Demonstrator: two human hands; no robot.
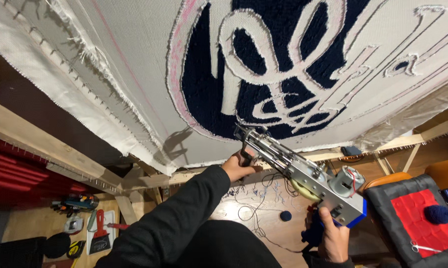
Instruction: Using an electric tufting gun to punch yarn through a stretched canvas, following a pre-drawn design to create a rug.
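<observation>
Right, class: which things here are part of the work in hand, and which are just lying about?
In use:
tufting gun
stretched cloth
left hand
right hand

Lying about:
scissors
blue yarn ball
red cushion
scraper

- The right hand (333,240) wraps the rear grip of the tufting gun (303,171), so the grip itself is hidden; the wrist below it is cut off by the bottom edge.
- The left hand (239,166) closes on the gun's front handle, covering most of it; its fingertips are out of sight behind the handle.
- The needle tip, just above the left hand, is too small to tell whether it touches the stretched cloth (134,59).
- The cloth runs out of the top and both side edges.
- Right of the right hand, the red-topped cushion (417,218) is cropped at the lower corner.
- The tools (85,223) on the floor, well left of the left hand, are too small to name.
</observation>
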